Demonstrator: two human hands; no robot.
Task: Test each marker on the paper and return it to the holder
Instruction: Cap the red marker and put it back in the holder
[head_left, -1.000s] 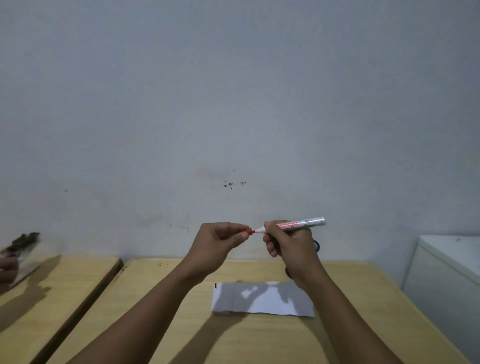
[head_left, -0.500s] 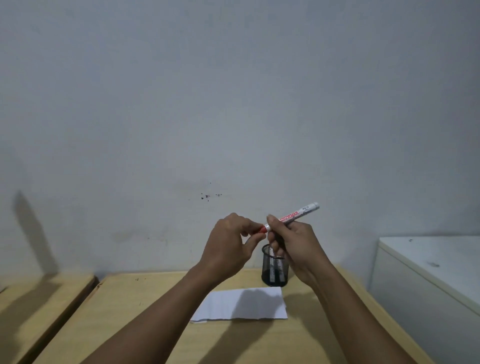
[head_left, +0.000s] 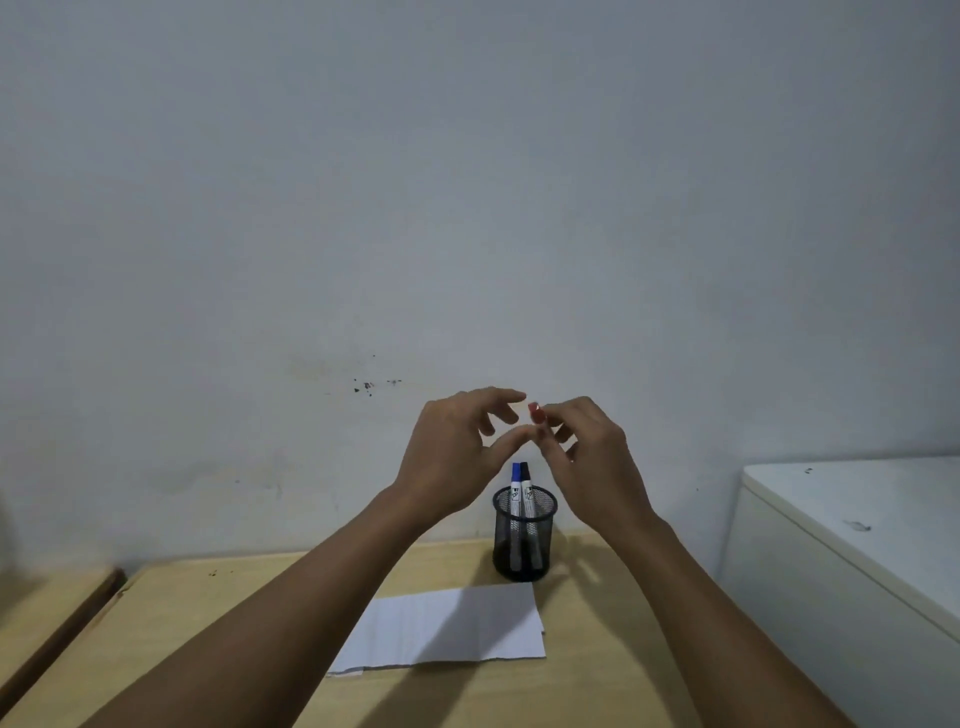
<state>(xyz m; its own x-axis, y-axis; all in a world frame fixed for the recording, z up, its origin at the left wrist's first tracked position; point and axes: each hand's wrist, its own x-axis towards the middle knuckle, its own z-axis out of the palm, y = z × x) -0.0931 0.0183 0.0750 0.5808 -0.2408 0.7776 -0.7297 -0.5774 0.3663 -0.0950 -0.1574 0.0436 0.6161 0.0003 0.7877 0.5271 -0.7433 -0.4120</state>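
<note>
Both hands are raised in front of the wall, above a black mesh holder (head_left: 524, 540). My right hand (head_left: 592, 457) is closed on a red marker (head_left: 535, 411); only its red end shows past the fingertips, and the rest is hidden behind the hand. My left hand (head_left: 457, 452) is beside it with fingers spread, its thumb tip close to the marker's red end. A blue-capped marker (head_left: 515, 491) and a black-capped marker (head_left: 527, 491) stand upright in the holder. A white sheet of paper (head_left: 452, 623) lies on the wooden table (head_left: 597, 686) in front of the holder.
A white cabinet (head_left: 841, 561) stands against the table's right side. A second wooden table (head_left: 47, 613) sits at the left across a narrow gap. The grey wall (head_left: 467, 208) rises directly behind the holder.
The red marker has turned from lying sideways to being mostly hidden behind my right hand. My left hand's fingers have opened and spread. The holder, earlier hidden by my hands, is in full sight.
</note>
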